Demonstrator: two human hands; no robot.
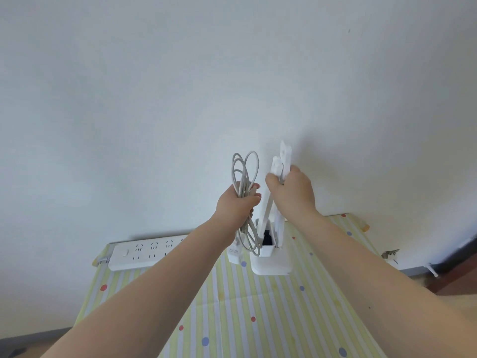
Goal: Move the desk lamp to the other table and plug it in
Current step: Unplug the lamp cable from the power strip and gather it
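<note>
My right hand [291, 192] grips the folded white plastic desk lamp [271, 251] on the striped table [296, 319]; my left hand [238, 206] holds its coiled grey cord [245, 177]. Next: plug into the white power strip [144, 251].

Adapter [234, 255] label too blurred

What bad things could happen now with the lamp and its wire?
The white folded desk lamp is held high on its arm by the right hand, so its heavy base could tip or bump the striped dotted tablecloth. The grey coiled cord in the left hand hangs in loops that might snag the lamp. The white plug could dangle and miss the white power strip.
</note>
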